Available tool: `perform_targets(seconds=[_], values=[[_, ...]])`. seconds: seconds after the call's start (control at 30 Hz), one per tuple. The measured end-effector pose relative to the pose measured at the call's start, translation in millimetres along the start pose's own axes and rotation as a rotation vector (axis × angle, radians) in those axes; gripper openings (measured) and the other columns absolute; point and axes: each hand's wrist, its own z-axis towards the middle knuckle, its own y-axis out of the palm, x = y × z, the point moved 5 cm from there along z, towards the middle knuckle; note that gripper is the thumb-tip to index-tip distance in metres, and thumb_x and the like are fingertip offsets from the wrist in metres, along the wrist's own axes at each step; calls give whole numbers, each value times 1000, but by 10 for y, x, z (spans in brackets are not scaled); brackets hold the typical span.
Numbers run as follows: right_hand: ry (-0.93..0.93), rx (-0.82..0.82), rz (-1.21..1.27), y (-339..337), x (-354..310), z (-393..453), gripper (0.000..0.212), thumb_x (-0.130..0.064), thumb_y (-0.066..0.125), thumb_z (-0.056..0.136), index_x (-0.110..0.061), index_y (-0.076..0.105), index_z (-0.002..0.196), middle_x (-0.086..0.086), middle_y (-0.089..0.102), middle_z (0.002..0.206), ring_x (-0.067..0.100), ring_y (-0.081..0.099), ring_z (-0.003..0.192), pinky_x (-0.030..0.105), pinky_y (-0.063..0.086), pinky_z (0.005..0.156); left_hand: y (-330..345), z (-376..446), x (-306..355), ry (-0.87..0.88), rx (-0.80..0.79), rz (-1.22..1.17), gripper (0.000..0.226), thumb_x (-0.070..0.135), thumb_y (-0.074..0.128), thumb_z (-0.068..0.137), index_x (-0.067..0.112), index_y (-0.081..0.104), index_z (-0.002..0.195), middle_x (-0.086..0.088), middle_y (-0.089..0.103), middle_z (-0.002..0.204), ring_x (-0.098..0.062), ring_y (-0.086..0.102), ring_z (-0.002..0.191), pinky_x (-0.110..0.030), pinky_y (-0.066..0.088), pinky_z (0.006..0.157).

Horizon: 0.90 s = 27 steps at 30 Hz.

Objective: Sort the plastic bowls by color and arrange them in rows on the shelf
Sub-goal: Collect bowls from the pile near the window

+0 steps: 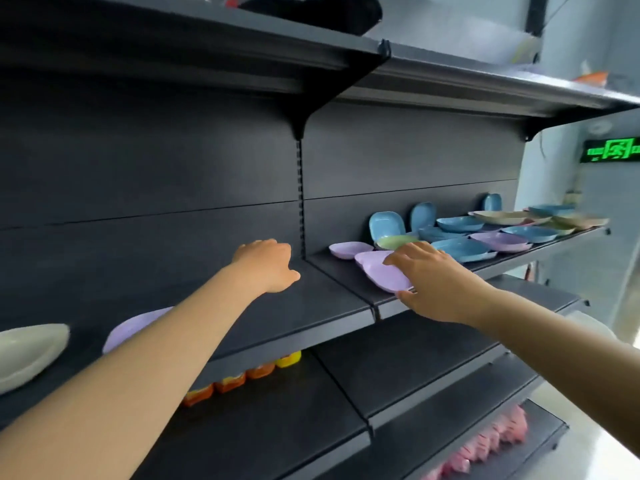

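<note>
A lilac plastic bowl (pixel 386 276), shallow and rounded-square, lies near the front edge of the dark grey metal shelf (pixel 332 306), just right of the seam between two shelf sections. The right hand (pixel 438 284) grasps it: fingers spread over its right rim, thumb under the front edge. A second lilac bowl (pixel 348 250) sits just behind it, and a pale green bowl (pixel 396 241) behind that. Further right along the same shelf lie unsorted bowls: blue bowls (pixel 460 249), some propped upright against the back panel, another lilac one (pixel 500 241), and beige and blue ones at the far end, too blurred to count.

The left hand (pixel 268 265) hovers over the bare left section with fingers loosely curled, its grip released and holding nothing. Under the left forearm another lilac bowl (pixel 136 327) shows partly, and a cream bowl (pixel 29 351) lies at the far left.

The only writing is a green lit sign (pixel 611 150) on the pale wall at right; its characters are unreadable. On the lower shelf stand orange and yellow packets (pixel 242 377); lower right are pink packets (pixel 485 445). A black object (pixel 311 12) rests on the top shelf.
</note>
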Motion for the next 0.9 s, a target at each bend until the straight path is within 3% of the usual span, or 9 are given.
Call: perform_targets(seconds=[0.17, 0.37, 0.5, 0.67, 0.8, 0.9], values=[[117, -40, 1, 280, 1074, -124, 55, -33, 56, 88, -23, 38, 140, 1, 37, 143, 23, 30, 134, 39, 31, 109, 26, 673, 956, 88, 11, -15, 45, 44, 44, 94, 17, 47, 130, -3, 50, 126, -25, 49, 116, -33, 40, 88], [181, -76, -37, 616, 2244, 193, 57, -35, 57, 89, -23, 37, 141, 1, 37, 145, 22, 31, 135, 38, 31, 110, 176, 1619, 1612, 83, -19, -114, 45, 43, 47, 92, 12, 51, 124, -5, 51, 123, -25, 50, 112, -31, 41, 84], [177, -132, -19, 802, 2875, 514, 58, -36, 57, 89, -25, 36, 142, 0, 36, 146, 22, 31, 136, 39, 31, 111, 294, 2147, 1778, 33, -55, -212, 27, 43, 50, 89, 18, 48, 100, -1, 48, 107, -20, 43, 90, -29, 34, 70], [123, -179, 90, 1115, 3539, 982, 55, -31, 58, 87, -23, 40, 138, 1, 43, 140, 21, 40, 128, 35, 37, 105, 517, 2388, 1792, -69, -132, -246, 26, 41, 51, 90, 23, 52, 108, 1, 52, 114, -16, 49, 95, -26, 39, 78], [77, -291, 236, 1522, 3887, 1398, 57, -31, 66, 82, -25, 44, 134, -3, 48, 134, 18, 49, 111, 27, 40, 91, 765, 2420, 1646, -218, -263, -329, 46, 49, 57, 87, 23, 51, 125, 7, 51, 129, -14, 51, 115, -25, 41, 89], [-5, -370, 345, 1806, 4028, 1721, 58, -32, 73, 77, -26, 49, 130, -8, 53, 130, 14, 52, 114, 27, 43, 95, 891, 2347, 1538, -382, -319, -465, 60, 52, 62, 83, 24, 46, 134, 5, 49, 135, -12, 48, 118, -22, 36, 92]])
